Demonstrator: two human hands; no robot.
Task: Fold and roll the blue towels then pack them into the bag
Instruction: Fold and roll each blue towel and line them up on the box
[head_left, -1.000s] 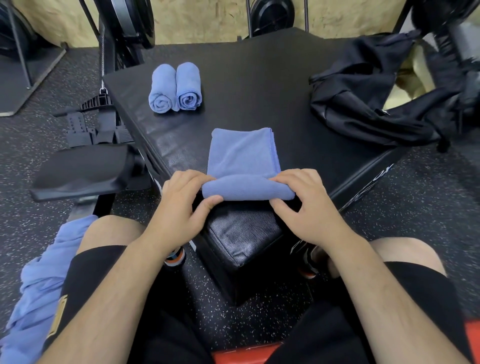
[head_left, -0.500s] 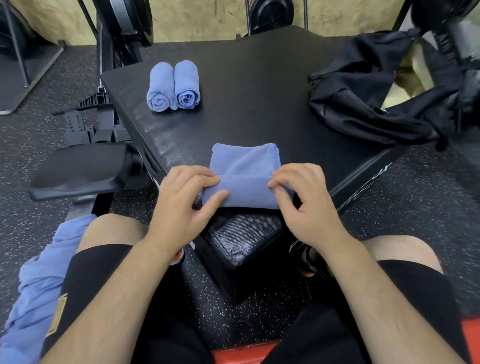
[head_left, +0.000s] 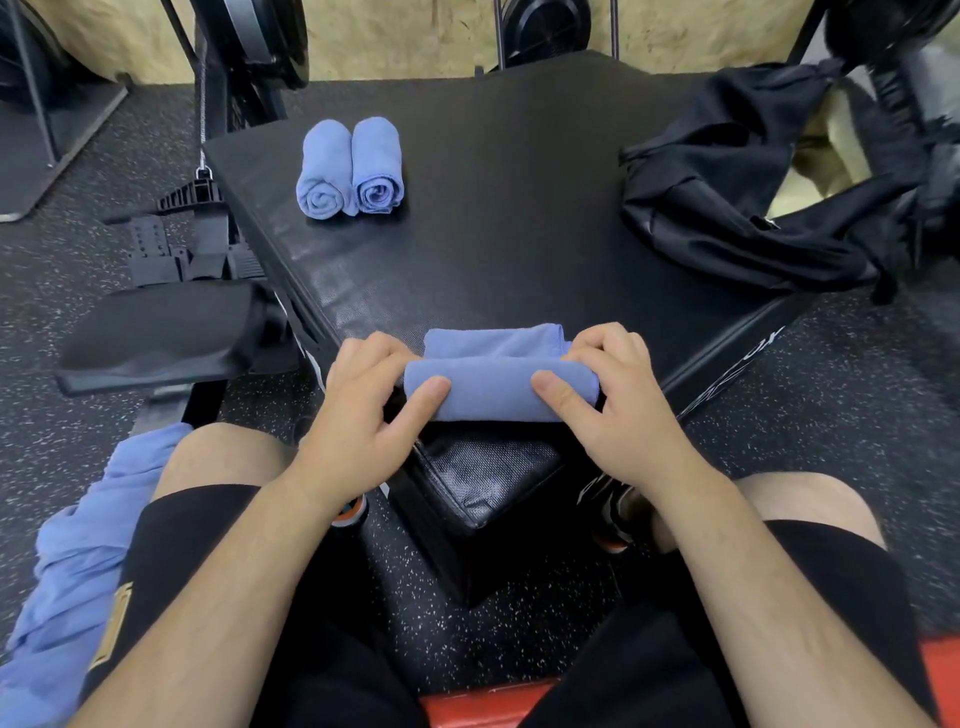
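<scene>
The left hand (head_left: 363, 415) grips the left end of the blue towel (head_left: 498, 389) and the right hand (head_left: 618, 410) the right end. Each is wrapped round it, thumb pressed on the near face, fingers (head_left: 608, 340) curled over the far side, where their tips are hidden.

The towel lies at the near corner of the black padded box (head_left: 519, 208). It is a thick, smooth roll running left to right, with a short flat strip unrolled just beyond it.

Two rolled towels (head_left: 350, 166) lie touching, side by side, far left on the box. The black bag (head_left: 753, 208) slumps at the far right, and its opening is hard to make out. At the near left a heap of blue cloth (head_left: 78, 545) is cut off by the frame edge and partly hidden behind a leg.
</scene>
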